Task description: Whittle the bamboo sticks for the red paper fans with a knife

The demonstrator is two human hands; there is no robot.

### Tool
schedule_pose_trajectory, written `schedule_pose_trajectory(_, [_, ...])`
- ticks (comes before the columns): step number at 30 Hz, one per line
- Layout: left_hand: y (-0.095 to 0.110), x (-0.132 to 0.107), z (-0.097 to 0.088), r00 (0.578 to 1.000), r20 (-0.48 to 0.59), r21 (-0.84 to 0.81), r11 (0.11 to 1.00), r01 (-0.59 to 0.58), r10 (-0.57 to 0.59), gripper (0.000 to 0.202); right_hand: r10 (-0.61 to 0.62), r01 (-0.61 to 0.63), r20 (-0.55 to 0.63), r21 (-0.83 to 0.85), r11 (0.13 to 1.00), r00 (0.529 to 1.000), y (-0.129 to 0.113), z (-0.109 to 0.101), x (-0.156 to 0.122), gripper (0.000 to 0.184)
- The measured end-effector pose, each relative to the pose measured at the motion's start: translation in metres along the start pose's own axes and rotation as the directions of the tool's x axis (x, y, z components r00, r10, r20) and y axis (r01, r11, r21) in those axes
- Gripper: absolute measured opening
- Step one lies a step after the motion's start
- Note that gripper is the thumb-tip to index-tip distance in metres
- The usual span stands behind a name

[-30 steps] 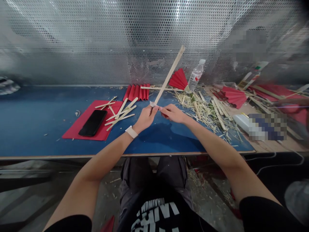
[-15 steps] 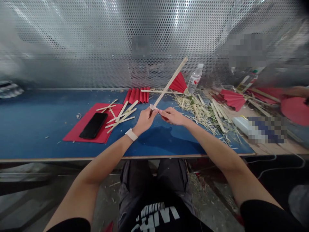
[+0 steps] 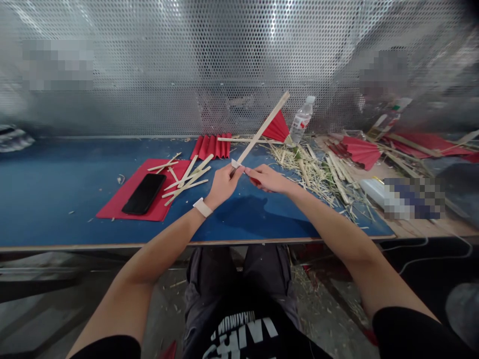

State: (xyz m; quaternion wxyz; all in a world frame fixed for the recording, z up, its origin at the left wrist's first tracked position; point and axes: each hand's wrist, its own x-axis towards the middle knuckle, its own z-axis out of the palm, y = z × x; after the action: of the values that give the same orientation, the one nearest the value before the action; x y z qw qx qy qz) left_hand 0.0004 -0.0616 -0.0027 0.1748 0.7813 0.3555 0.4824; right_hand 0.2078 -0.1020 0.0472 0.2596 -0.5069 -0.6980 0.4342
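My left hand (image 3: pixel 224 184) is closed around the lower end of a long pale bamboo strip (image 3: pixel 264 128), which slants up and to the right. A small whitish flat piece (image 3: pixel 235 163) shows at the strip's base by the left thumb; its kind is unclear. Close beside it, my right hand (image 3: pixel 266 178) is closed in a pinch, fingertips almost touching the left thumb. A bit of red shows under its fingers, but what it grips is mostly hidden. Beyond the strip stands a pleated red paper fan (image 3: pixel 276 128).
Left, a black phone (image 3: pixel 144 193) and short bamboo strips (image 3: pixel 189 180) lie on and beside red paper (image 3: pixel 108 207). Pleated red paper (image 3: pixel 211 146) lies at the back. A water bottle (image 3: pixel 301 122) stands behind bamboo shavings (image 3: pixel 310 172). Another red fan (image 3: pixel 361 152) lies right.
My hands and the strip stay in nearly the same place, with the strip's top slightly lower. Another person's hand and a round red piece at the far right have gone from view.
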Motion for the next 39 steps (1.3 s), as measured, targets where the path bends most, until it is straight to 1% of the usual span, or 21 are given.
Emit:
schedule_pose_trajectory(4, [0.002, -0.001, 0.001, 0.999, -0.027, -0.032, 0.999, 0.028, -0.029, 0.056, 0.052, -0.05, -0.035, 0.054, 0.997, 0.998, 0.0, 0.009, 0.002, 0.073])
schedule_pose_trajectory(8, [0.002, -0.002, 0.004, 0.996, -0.053, -0.035, 0.997, 0.065, -0.067, 0.054, 0.104, -0.097, -0.036, 0.17, 0.981, 0.994, 0.002, 0.02, 0.005, 0.072])
schedule_pose_trajectory(12, [0.0, -0.001, 0.005, 0.995, -0.058, -0.056, 0.995, 0.078, -0.081, 0.054, 0.071, -0.051, -0.104, 0.187, 0.981, 0.992, 0.002, 0.027, 0.006, 0.07])
schedule_pose_trajectory(15, [0.001, 0.0, 0.001, 0.997, -0.028, -0.099, 0.992, 0.074, -0.077, 0.053, 0.036, -0.019, -0.093, 0.176, 0.984, 0.995, 0.0, 0.023, 0.005, 0.07])
schedule_pose_trajectory(19, [0.003, 0.001, -0.006, 0.997, 0.065, -0.162, 0.986, 0.049, -0.038, 0.045, 0.025, -0.018, -0.094, 0.077, 0.997, 0.995, 0.001, 0.012, 0.004, 0.073])
schedule_pose_trajectory(22, [0.004, 0.001, -0.008, 0.994, 0.11, -0.16, 0.986, 0.041, -0.023, 0.04, -0.025, 0.021, -0.13, -0.028, 0.999, 0.991, 0.006, 0.007, 0.005, 0.078])
schedule_pose_trajectory(25, [0.005, 0.001, -0.006, 0.995, 0.097, -0.139, 0.99, 0.037, -0.024, 0.04, -0.078, 0.065, -0.153, -0.086, 0.994, 0.985, 0.01, 0.008, 0.008, 0.083])
schedule_pose_trajectory(31, [0.007, 0.0, -0.006, 0.998, 0.06, -0.114, 0.993, 0.021, -0.014, 0.038, -0.163, 0.139, -0.203, -0.129, 0.982, 0.966, 0.012, 0.017, 0.01, 0.089])
schedule_pose_trajectory(35, [0.009, 0.0, -0.01, 0.994, 0.103, -0.179, 0.982, 0.059, -0.041, 0.036, -0.199, 0.154, -0.217, -0.207, 0.966, 0.956, 0.009, 0.015, 0.007, 0.091])
schedule_pose_trajectory(39, [0.01, -0.001, -0.012, 0.988, 0.144, -0.239, 0.967, 0.092, -0.059, 0.039, -0.201, 0.155, -0.181, -0.239, 0.959, 0.963, 0.007, 0.009, 0.006, 0.089])
